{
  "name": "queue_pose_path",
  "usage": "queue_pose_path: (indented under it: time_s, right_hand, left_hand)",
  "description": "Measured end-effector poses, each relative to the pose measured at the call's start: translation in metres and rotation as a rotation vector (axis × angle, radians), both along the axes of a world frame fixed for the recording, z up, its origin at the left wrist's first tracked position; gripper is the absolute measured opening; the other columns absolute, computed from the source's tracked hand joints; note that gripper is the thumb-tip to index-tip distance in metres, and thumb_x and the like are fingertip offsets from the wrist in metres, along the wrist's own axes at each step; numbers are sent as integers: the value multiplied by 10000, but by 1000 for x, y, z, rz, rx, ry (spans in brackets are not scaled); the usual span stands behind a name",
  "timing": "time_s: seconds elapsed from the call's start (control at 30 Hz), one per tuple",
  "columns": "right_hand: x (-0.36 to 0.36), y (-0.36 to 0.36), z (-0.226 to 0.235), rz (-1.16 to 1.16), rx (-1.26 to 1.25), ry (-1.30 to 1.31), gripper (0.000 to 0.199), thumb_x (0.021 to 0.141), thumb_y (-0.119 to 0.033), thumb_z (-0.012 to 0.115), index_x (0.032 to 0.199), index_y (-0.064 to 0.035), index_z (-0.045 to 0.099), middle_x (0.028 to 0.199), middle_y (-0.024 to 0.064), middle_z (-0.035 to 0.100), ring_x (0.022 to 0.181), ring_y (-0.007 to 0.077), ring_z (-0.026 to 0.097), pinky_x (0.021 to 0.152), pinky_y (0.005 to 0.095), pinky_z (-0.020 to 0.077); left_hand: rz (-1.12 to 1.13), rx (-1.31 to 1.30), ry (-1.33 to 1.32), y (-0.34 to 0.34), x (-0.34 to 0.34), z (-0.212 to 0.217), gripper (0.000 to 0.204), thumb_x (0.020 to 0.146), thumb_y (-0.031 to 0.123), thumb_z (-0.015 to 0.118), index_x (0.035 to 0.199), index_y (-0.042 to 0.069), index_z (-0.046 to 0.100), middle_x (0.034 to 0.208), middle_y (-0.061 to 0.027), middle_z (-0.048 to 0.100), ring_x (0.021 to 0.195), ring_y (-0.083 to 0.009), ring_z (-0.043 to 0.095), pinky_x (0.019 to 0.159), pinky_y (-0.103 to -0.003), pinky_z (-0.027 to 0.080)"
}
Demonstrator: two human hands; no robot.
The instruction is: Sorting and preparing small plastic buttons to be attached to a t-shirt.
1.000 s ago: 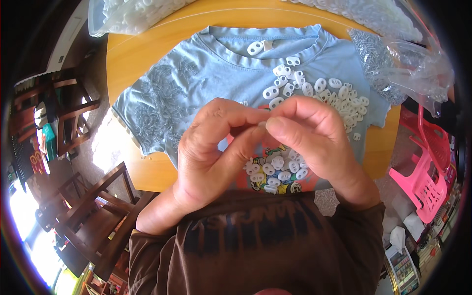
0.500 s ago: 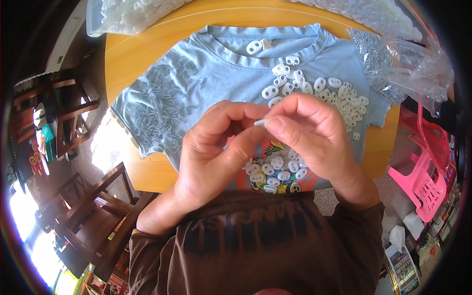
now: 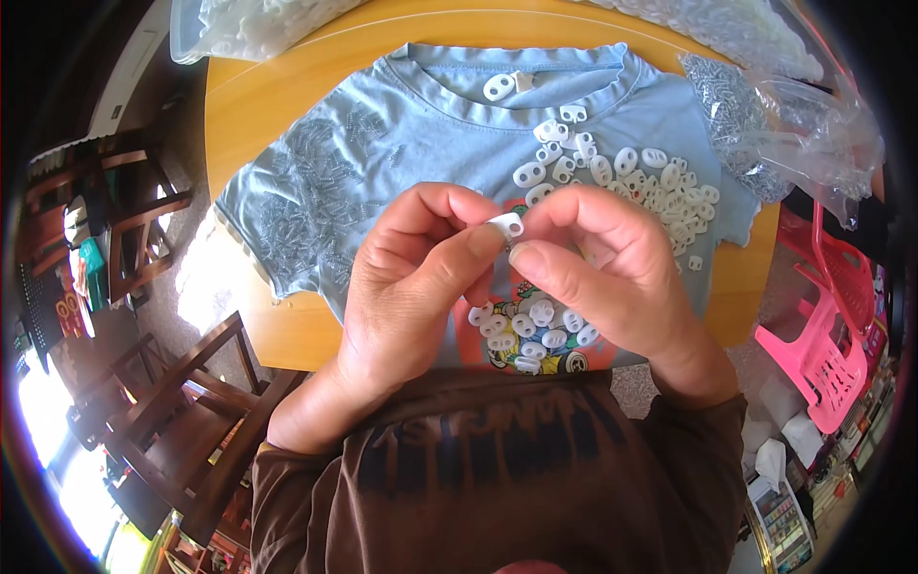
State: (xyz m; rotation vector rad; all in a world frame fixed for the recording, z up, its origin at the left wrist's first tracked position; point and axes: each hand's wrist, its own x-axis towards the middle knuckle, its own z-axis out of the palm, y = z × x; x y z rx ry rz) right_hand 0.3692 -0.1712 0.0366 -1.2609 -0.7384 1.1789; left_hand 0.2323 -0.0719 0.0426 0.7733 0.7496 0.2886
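Note:
My left hand (image 3: pixel 402 282) pinches a small white plastic cord lock (image 3: pixel 508 225) with two holes between thumb and forefinger. Close beside it, my right hand (image 3: pixel 612 273) has its thumb and forefinger slightly apart, and I see nothing between them. Both hands are above a light blue T-shirt (image 3: pixel 449 158) spread flat. Loose small metal springs (image 3: pixel 311 206) cover its left sleeve side. White cord lock pieces (image 3: pixel 679 203) are heaped on its right side, with several larger ones near the collar. Below my hands, more cord locks (image 3: pixel 535 335) lie on the shirt's coloured print.
The shirt lies on a wooden table (image 3: pixel 258 105). A clear container of white pieces (image 3: pixel 258 29) stands at the far left. At the right are a clear bag of springs (image 3: pixel 727 105) and another bag of white pieces (image 3: pixel 727 38). A pink plastic chair (image 3: pixel 813 354) stands right, wooden chairs (image 3: pixel 191 421) left.
The cord lock has turned so its holes show. My right thumb and forefinger have come away from it, leaving it in my left hand.

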Motion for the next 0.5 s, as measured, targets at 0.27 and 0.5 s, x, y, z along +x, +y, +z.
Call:
queue_pose_path:
  time_s: [0.27,0.5]
  right_hand:
    - [2,1,3,-23,26,-166,70,808,-34,623,825,24,590,701,27,606,617,50,553,554,190,443]
    - [2,0,9,20,-113,57,90,857,-61,573,905,14,571,746,-2,570,652,14,481,551,163,380]
  left_hand:
    - [-28,97,-56,-1,-2,0,114,848,4,549,960,5,528,799,-17,565,642,-38,497,578,-176,419]
    - [-97,293,17,-1,-6,5,205,844,-38,524,1045,3,537,790,17,550,656,-11,467,582,-157,389]
